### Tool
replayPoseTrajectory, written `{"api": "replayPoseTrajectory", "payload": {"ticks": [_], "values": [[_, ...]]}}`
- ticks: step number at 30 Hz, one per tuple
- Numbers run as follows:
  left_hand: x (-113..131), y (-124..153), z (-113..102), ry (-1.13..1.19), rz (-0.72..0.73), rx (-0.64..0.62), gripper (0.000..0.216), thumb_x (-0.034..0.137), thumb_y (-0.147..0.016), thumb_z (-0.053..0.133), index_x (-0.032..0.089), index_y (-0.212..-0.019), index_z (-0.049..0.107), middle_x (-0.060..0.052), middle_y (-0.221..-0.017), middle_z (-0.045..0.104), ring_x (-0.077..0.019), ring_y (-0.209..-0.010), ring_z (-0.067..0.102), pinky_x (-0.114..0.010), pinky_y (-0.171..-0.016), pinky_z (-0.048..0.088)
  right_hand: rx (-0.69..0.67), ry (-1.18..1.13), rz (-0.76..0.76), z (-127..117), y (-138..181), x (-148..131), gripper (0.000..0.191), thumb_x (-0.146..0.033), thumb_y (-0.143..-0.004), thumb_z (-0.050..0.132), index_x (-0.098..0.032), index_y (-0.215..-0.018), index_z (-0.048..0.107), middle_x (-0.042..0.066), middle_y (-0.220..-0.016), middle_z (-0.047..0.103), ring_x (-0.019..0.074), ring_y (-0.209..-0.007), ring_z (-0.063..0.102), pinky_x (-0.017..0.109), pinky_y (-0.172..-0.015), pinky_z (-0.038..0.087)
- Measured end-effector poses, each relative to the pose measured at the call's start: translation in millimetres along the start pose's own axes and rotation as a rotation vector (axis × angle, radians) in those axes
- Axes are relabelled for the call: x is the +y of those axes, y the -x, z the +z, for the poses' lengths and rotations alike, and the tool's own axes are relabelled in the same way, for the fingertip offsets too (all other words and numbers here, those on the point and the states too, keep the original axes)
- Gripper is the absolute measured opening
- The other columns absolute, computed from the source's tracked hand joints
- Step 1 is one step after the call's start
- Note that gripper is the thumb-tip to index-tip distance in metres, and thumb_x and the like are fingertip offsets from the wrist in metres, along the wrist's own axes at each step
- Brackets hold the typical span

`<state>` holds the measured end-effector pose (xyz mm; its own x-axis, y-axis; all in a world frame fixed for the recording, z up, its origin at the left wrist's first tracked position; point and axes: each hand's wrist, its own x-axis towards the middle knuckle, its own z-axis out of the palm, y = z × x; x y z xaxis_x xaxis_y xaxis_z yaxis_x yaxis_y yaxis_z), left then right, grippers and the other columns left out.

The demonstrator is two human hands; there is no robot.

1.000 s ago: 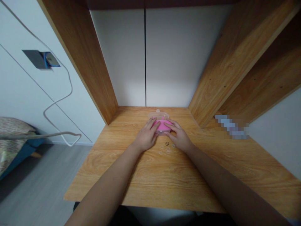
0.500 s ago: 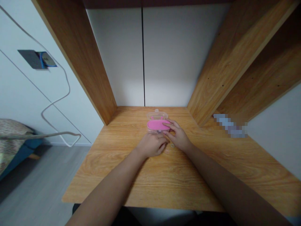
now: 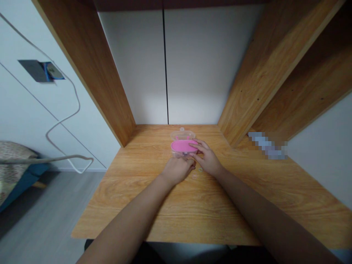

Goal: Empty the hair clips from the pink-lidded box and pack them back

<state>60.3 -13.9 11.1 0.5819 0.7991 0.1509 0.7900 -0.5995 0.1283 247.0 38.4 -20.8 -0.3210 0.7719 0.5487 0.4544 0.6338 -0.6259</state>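
Note:
An oval plastic case (image 3: 181,146) with a pink top lies toward the back of the desk. Its clear lid (image 3: 183,135) stands open behind it. My right hand (image 3: 206,158) grips the case's right end, fingers over the pink top and thumb at the front edge. Just in front of the case is my left hand (image 3: 178,170), its fingers curled and pressed together low over the wood. Whatever they may pinch is hidden or too small to name. Between my hands lie a small yellowish ring (image 3: 200,169) and a faint pinkish ring (image 3: 194,176).
The wooden desk (image 3: 192,216) has upright panels at left (image 3: 93,80) and right (image 3: 255,80), with a white back wall (image 3: 143,73). A blurred-out item (image 3: 266,146) lies at right. A white cable (image 3: 78,99) hangs at left, near an open wall socket (image 3: 41,70).
My left hand's fingers have curled in more tightly and drawn slightly left, so the small rings show more plainly. The right hand keeps its hold on the case. The view has shifted slightly.

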Motion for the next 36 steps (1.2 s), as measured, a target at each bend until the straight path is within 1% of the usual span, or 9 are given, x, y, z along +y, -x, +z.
{"api": "replayPoseTrajectory", "payload": {"ticks": [6, 10, 13, 16, 19, 23, 25, 29, 36], "values": [[0, 1, 0, 0.007, -0.020, 0.014, 0.027, 0.037, -0.103, 0.041, 0.020, -0.110, 0.063, -0.011, -0.096, 0.076, -0.0245, -0.083, 0.074, -0.035, -0.073, 0.057, -0.009, -0.003, 0.015, 0, 0, 0, 0.042, -0.027, -0.090, 0.066, -0.030, -0.132, 0.066, 0.009, -0.143, 0.053, 0.0271, -0.135, 0.050, 0.049, -0.117, 0.041], [-2, 2, 0, -0.009, -0.001, 0.118, 0.029, 0.038, -0.103, 0.040, 0.018, -0.109, 0.061, -0.010, -0.089, 0.075, -0.0235, -0.076, 0.071, -0.034, -0.068, 0.055, -0.014, -0.008, 0.008, -1, 0, 1, 0.042, -0.024, -0.090, 0.065, -0.030, -0.132, 0.065, 0.008, -0.144, 0.053, 0.0261, -0.136, 0.050, 0.049, -0.117, 0.041], [-6, 3, -1, 0.022, 0.042, 0.278, 0.028, 0.034, -0.103, 0.040, 0.018, -0.104, 0.063, -0.008, -0.090, 0.074, -0.0209, -0.078, 0.069, -0.032, -0.069, 0.053, -0.014, -0.008, -0.010, -1, 0, 2, 0.044, -0.019, -0.090, 0.063, -0.030, -0.132, 0.065, 0.008, -0.145, 0.052, 0.0258, -0.136, 0.050, 0.049, -0.117, 0.040], [-13, 4, -4, 0.060, 0.029, 0.525, 0.025, 0.032, -0.102, 0.045, 0.018, -0.097, 0.066, -0.008, -0.088, 0.070, -0.0198, -0.083, 0.065, -0.032, -0.076, 0.051, -0.012, -0.012, -0.011, -1, 0, 0, 0.043, -0.021, -0.090, 0.064, -0.030, -0.132, 0.065, 0.009, -0.144, 0.053, 0.0262, -0.135, 0.050, 0.049, -0.116, 0.042], [-23, 4, -7, 0.099, -0.111, 0.761, 0.021, 0.032, -0.098, 0.053, 0.018, -0.097, 0.070, -0.009, -0.093, 0.065, -0.0216, -0.091, 0.061, -0.035, -0.082, 0.048, -0.013, -0.023, -0.012, -2, -1, -2, 0.041, -0.025, -0.090, 0.067, -0.030, -0.130, 0.066, 0.009, -0.143, 0.054, 0.0268, -0.134, 0.051, 0.049, -0.114, 0.043], [-39, 2, -4, 0.219, -0.378, 0.916, 0.014, 0.031, -0.089, 0.066, 0.019, -0.090, 0.074, -0.008, -0.098, 0.060, -0.0230, -0.097, 0.058, -0.039, -0.089, 0.047, -0.004, -0.021, -0.007, -2, 0, -2, 0.040, -0.027, -0.089, 0.069, -0.029, -0.129, 0.067, 0.010, -0.142, 0.055, 0.0272, -0.133, 0.052, 0.050, -0.114, 0.043], [-47, 0, 1, 0.304, -0.479, 0.932, 0.011, 0.029, -0.083, 0.071, 0.019, -0.082, 0.075, -0.008, -0.102, 0.059, -0.0237, -0.101, 0.058, -0.040, -0.093, 0.047, -0.008, -0.015, -0.002, -2, 0, -1, 0.041, -0.026, -0.089, 0.068, -0.029, -0.130, 0.066, 0.010, -0.143, 0.054, 0.0271, -0.133, 0.051, 0.050, -0.114, 0.043], [-58, -5, 11, 0.436, -0.576, 0.894, 0.011, 0.030, -0.079, 0.072, 0.020, -0.076, 0.075, -0.008, -0.101, 0.061, -0.0240, -0.103, 0.060, -0.040, -0.095, 0.048, -0.012, -0.010, -0.008, -2, 0, 0, 0.042, -0.023, -0.088, 0.069, -0.030, -0.130, 0.067, 0.009, -0.143, 0.054, 0.0270, -0.134, 0.051, 0.049, -0.114, 0.042], [-56, -4, 10, 0.387, -0.555, 0.845, 0.014, 0.033, -0.082, 0.069, 0.022, -0.081, 0.078, -0.008, -0.107, 0.063, -0.0241, -0.102, 0.061, -0.041, -0.095, 0.048, -0.012, -0.019, 0.002, -2, 1, -1, 0.041, -0.025, -0.089, 0.068, -0.029, -0.130, 0.066, 0.010, -0.143, 0.053, 0.0264, -0.133, 0.052, 0.049, -0.113, 0.044]]}}
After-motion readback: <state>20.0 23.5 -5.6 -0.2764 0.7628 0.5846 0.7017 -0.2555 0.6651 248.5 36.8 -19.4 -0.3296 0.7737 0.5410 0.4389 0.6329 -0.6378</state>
